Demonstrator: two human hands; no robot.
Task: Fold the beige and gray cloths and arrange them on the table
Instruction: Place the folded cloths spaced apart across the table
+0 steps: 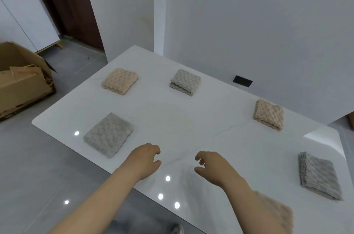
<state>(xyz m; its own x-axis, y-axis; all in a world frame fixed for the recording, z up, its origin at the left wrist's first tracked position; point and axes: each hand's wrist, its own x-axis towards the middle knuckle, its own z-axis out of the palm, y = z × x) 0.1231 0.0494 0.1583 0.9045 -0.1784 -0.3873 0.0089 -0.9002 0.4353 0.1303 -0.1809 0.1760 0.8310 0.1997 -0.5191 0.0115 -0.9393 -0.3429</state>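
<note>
Left hand [145, 161] and right hand [212, 166] hover empty, relaxed, between folded gray cloths [108, 135].

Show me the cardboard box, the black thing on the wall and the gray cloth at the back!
cardboard box [24, 90]: head view, on its front wall.
black wall plate [242, 81]: head view, at its centre.
back gray cloth [185, 81]: head view, middle of its top face.
</note>
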